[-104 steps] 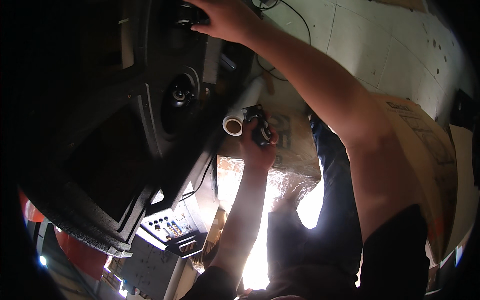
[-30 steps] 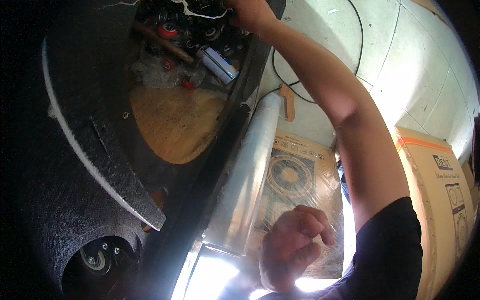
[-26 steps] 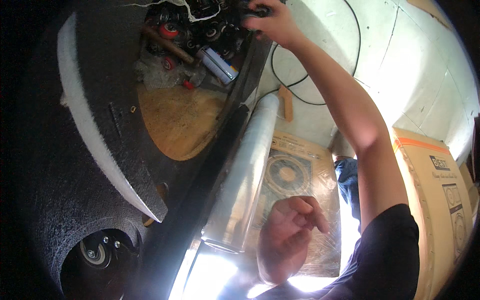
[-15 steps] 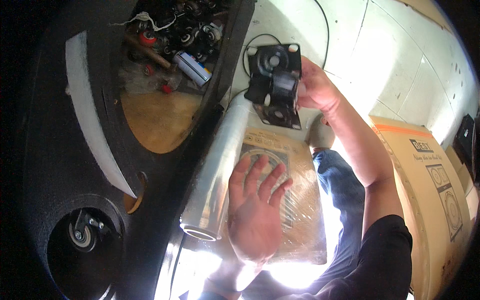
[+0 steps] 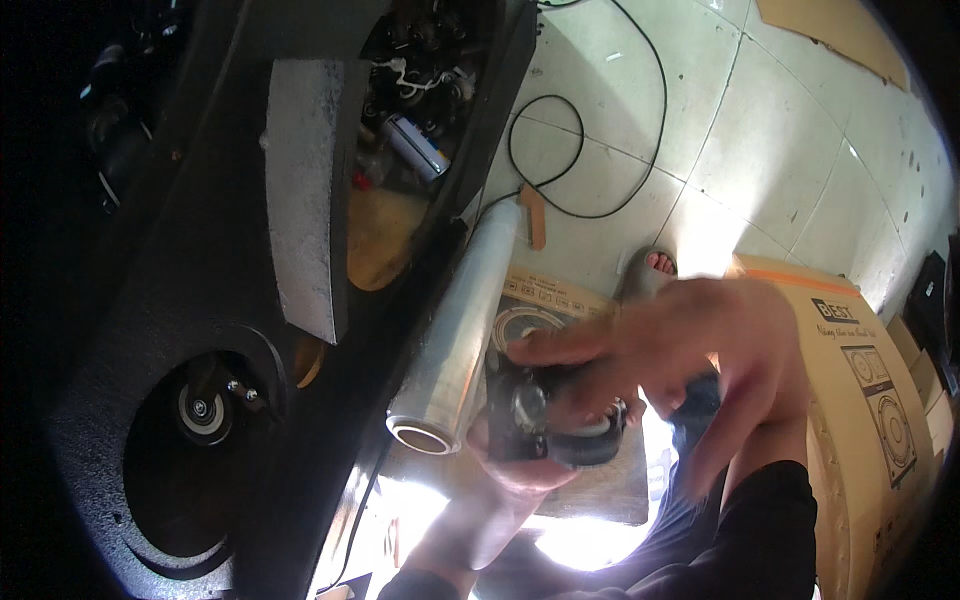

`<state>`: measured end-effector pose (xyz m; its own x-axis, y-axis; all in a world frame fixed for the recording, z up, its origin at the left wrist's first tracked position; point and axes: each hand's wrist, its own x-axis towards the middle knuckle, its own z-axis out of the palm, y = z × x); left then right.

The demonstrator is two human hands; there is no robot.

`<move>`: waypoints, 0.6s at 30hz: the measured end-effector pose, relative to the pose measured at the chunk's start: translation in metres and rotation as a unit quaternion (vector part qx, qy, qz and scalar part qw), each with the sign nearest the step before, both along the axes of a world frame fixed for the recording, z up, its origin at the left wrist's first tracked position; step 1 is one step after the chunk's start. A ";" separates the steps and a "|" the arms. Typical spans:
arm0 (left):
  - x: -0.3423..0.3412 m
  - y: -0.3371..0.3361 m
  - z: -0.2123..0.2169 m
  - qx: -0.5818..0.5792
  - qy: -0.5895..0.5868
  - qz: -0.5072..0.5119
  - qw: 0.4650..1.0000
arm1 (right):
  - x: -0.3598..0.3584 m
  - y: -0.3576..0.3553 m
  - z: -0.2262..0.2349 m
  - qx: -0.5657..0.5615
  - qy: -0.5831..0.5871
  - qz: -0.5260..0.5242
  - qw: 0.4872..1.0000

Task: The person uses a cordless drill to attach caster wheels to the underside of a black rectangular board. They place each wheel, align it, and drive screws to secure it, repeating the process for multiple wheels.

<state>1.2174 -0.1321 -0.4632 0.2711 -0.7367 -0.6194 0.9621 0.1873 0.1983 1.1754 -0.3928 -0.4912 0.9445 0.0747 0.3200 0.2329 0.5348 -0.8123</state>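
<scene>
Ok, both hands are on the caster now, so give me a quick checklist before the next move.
1. Caster held in both hands: ok, left hand under it, right hand over it.
2. Grip firmness: cannot tell, the hands are blurred.
3. Film roll apart from the caster: not ok, it lies right beside it.
4. Cabinet opening unblocked: not ok, wires and parts fill it.
5. Cable away from the hands: ok, it lies on the floor tiles farther off.
</scene>
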 end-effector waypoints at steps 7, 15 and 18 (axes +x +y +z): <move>0.005 -0.034 0.025 -0.036 0.078 0.106 0.991 | 0.071 0.001 -0.248 -0.404 0.440 -0.275 0.754; 0.008 -0.013 0.021 -0.003 0.041 0.108 0.993 | 0.218 0.058 -0.370 -0.488 0.385 -0.361 0.695; 0.014 -0.016 0.020 0.008 0.040 0.098 0.994 | 0.227 0.047 -0.399 -0.488 0.399 -0.271 0.727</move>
<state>1.2309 -0.1482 -0.4431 0.3574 -0.6653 -0.6554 0.9205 0.3695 0.1269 1.4026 -0.3461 -0.8903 0.7756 -0.5539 -0.3029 -0.5601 -0.3824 -0.7349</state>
